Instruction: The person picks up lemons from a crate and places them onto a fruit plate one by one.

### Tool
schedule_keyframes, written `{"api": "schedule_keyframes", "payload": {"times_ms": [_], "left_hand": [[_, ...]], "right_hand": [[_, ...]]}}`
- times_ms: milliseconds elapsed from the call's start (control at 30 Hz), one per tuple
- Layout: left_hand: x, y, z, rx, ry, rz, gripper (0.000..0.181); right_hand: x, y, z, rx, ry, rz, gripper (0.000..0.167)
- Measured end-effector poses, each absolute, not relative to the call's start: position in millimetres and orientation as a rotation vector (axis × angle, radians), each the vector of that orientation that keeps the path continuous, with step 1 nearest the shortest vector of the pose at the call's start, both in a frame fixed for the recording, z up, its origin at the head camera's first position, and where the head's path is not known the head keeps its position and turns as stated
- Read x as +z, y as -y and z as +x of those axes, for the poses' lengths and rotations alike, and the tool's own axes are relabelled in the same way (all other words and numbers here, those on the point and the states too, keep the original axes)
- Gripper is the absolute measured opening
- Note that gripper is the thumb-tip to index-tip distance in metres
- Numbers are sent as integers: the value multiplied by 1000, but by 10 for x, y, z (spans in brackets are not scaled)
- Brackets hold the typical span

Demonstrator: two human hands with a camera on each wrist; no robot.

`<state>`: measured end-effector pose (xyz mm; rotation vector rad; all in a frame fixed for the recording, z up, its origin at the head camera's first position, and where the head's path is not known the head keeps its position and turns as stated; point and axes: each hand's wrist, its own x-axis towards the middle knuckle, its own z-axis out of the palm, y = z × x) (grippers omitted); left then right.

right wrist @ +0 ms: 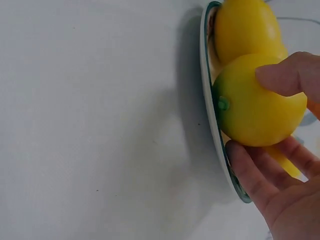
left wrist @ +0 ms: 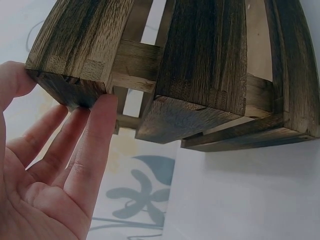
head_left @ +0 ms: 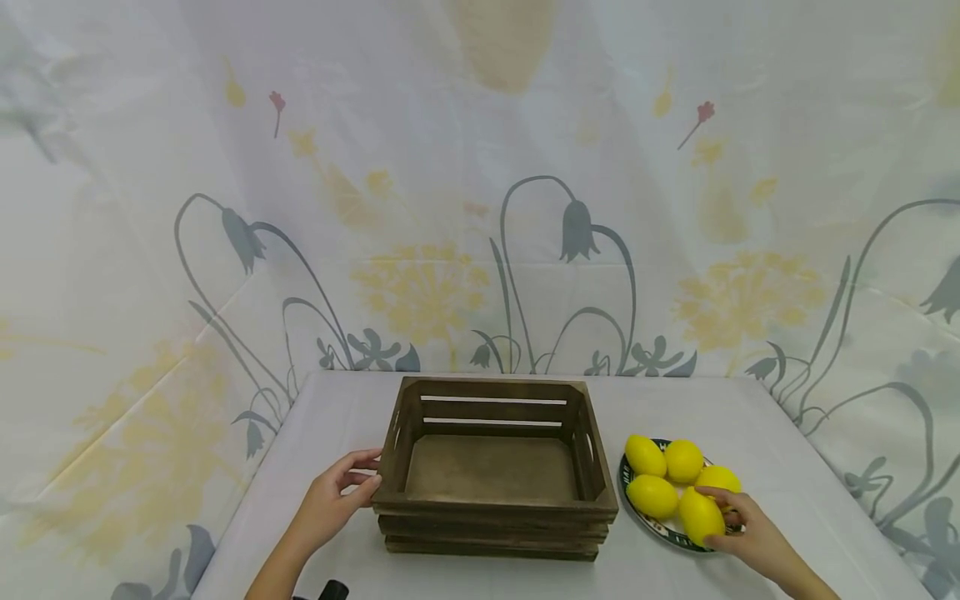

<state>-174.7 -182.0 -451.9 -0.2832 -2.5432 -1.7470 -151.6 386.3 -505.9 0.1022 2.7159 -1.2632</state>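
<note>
A brown slatted wooden crate (head_left: 495, 508) stands in the middle of the table with nothing inside it. At its left side, my left hand (head_left: 333, 498) holds the corner of the top slat (left wrist: 75, 55) between thumb and fingers. To the right of the crate is a dark-rimmed plate (head_left: 624, 479) bearing several yellow lemons (head_left: 652, 497). My right hand (head_left: 750, 533) grips the front lemon (head_left: 701, 518), thumb on one side and fingers round the other. In the right wrist view this lemon (right wrist: 255, 110) has a green stem end and sits within the plate's rim (right wrist: 212, 120).
A white cloth (head_left: 345, 417) covers the table. Behind it hangs a floral-printed curtain (head_left: 450, 167), which also runs along both sides. A small black object (head_left: 333, 590) shows at the bottom edge near my left forearm.
</note>
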Motion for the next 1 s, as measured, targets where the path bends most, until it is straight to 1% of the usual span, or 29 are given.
{"api": "schedule_keyframes", "payload": {"times_ms": [333, 600, 800, 1000], "left_hand": [[-4544, 1827, -1751, -1757, 2535, -323, 36], [-4532, 1867, -1689, -1799, 2515, -216, 31], [-4503, 1952, -1689, -1648, 2575, -172, 29], [-4440, 2091, -1705, -1337, 2661, -150, 32]], "right_hand": [[-5084, -3796, -1503, -1224, -2790, 88, 74], [-5017, -3791, -1466, -1208, -2831, 100, 69], [-4883, -3856, -1441, -1147, -2829, 204, 69], [-4651, -3909, -1461, -1017, -2976, 155, 64]]}}
